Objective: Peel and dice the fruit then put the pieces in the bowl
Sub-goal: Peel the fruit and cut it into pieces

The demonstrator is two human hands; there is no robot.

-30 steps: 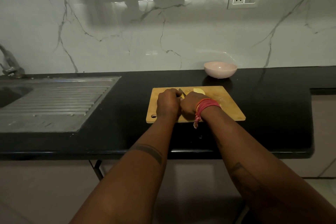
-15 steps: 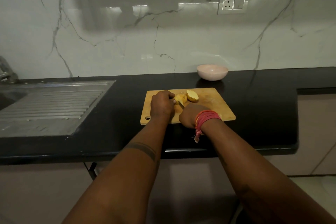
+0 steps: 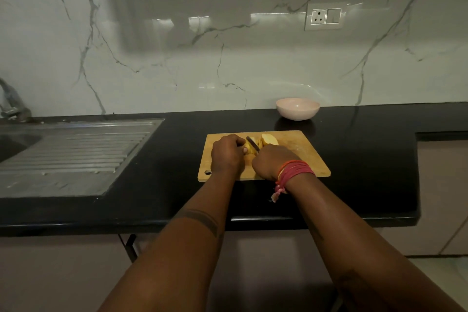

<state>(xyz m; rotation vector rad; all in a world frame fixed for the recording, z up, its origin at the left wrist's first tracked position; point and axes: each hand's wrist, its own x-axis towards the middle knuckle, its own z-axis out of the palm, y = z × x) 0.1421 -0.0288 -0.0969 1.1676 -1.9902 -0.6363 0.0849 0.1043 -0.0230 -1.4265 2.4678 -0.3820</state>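
Note:
A wooden cutting board [image 3: 304, 157] lies on the black counter. On it sit pale yellow fruit pieces: one chunk [image 3: 269, 139] lies free at the back, and another piece [image 3: 249, 148] is held down by my left hand [image 3: 226, 154], whose fingers curl over it. My right hand [image 3: 272, 163] grips a knife [image 3: 253, 144]; its dark blade angles across the held piece. The handle is hidden inside my fist. A pink bowl [image 3: 297, 108] stands behind the board near the wall, and I see nothing inside it.
A steel sink drainboard [image 3: 76, 149] fills the counter's left side, with a tap [image 3: 11, 101] at the far left. The marble wall carries a socket [image 3: 325, 16]. The counter's front edge [image 3: 278, 219] runs just below my wrists.
My right hand has slid the knife forward over the held fruit piece. My left hand keeps its hold. The head camera has shifted slightly.

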